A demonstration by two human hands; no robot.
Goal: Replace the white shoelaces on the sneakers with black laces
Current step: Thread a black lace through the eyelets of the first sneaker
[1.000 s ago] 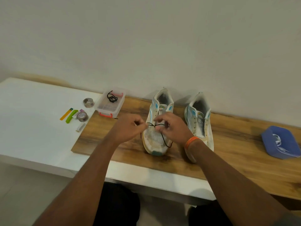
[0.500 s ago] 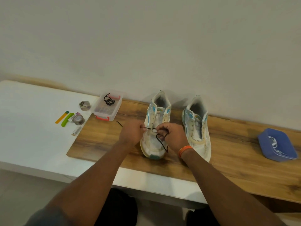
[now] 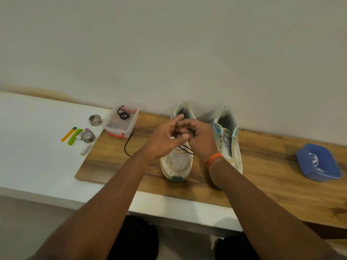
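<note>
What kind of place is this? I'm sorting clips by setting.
Probably a plain indoor workbench set up for the job, not a shop: a bare wall, a wood board on a white table, and small bins: a clear box and a blue tray.

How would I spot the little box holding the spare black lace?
Start at the wooden board on the white table. At the board's far left corner sits a clear plastic box with a coiled black lace inside. Its red-orange clips set it apart from the blue tray far right.
</note>
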